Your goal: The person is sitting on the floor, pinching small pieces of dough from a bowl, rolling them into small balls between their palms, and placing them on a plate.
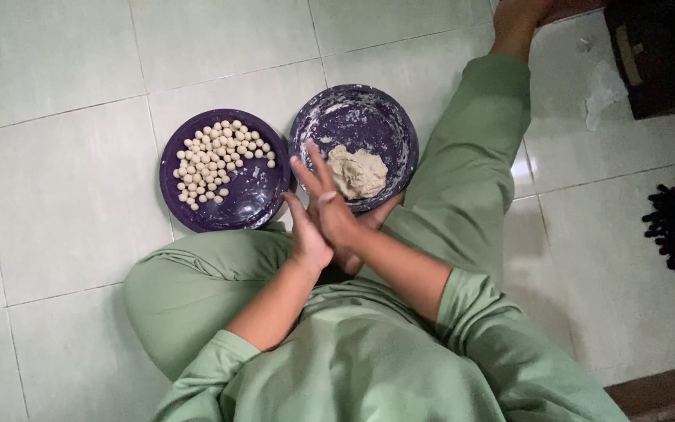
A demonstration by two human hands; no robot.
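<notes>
The fingers of the right hand (pixel 323 202) lie straight and together, palm pressed flat on the left hand (pixel 306 238) beneath; whether anything sits between the palms cannot be told. Just beyond the fingertips, on the tiled floor (pixel 64 187), a floury purple bowl (pixel 384 117) holds a lump of dough (pixel 358 173). Touching its left side, a purple plate (pixel 251 199) carries many small dough balls (pixel 216 160).
</notes>
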